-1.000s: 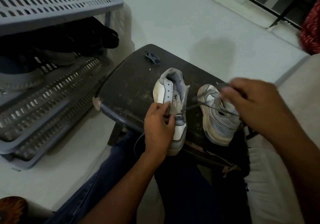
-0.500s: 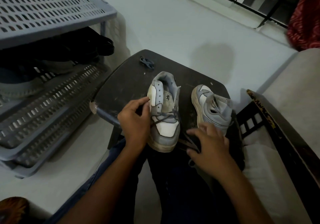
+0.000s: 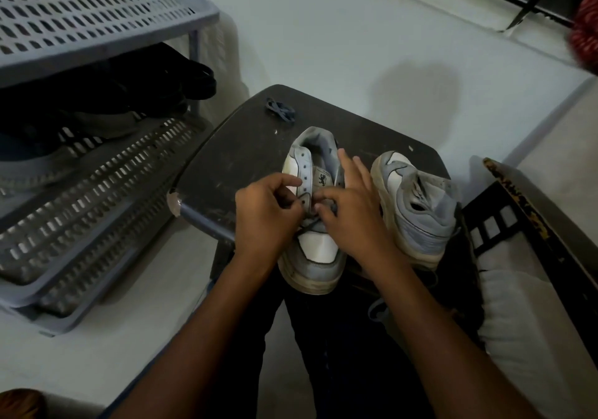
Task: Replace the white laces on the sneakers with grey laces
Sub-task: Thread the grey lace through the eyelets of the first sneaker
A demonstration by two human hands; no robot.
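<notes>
Shoe rack (image 3: 81, 166) far left on the floor, dark footwear on its shelves. Beside it the dark scuffed surface (image 3: 233, 146), a small coil of dark lace (image 3: 280, 111) lying near its back edge, well apart from the work.

Left hand (image 3: 267, 211): fingers curled at the left eyelet row of the near sneaker (image 3: 312, 224), grip apparently pinching the flap or the grey lace (image 3: 309, 222) there; which of the two, I cannot tell. The sneaker stands upright at the front edge of the surface, toe toward the person, upper eyelets bare.

Right hand (image 3: 351, 218): thumb and forefinger pinched close at the same crossing, other fingers spread loose over the tongue. The lace tip itself is hidden.

Second sneaker (image 3: 417, 205) just right, tilted, no lacing visible.

Judgement: threading mid-way, lower rows only. To do it well, hold the flap steady with the left, feed the tip straight through the next hole, draw slack evenly, keep the lace flat and untwisted before crossing over.
</notes>
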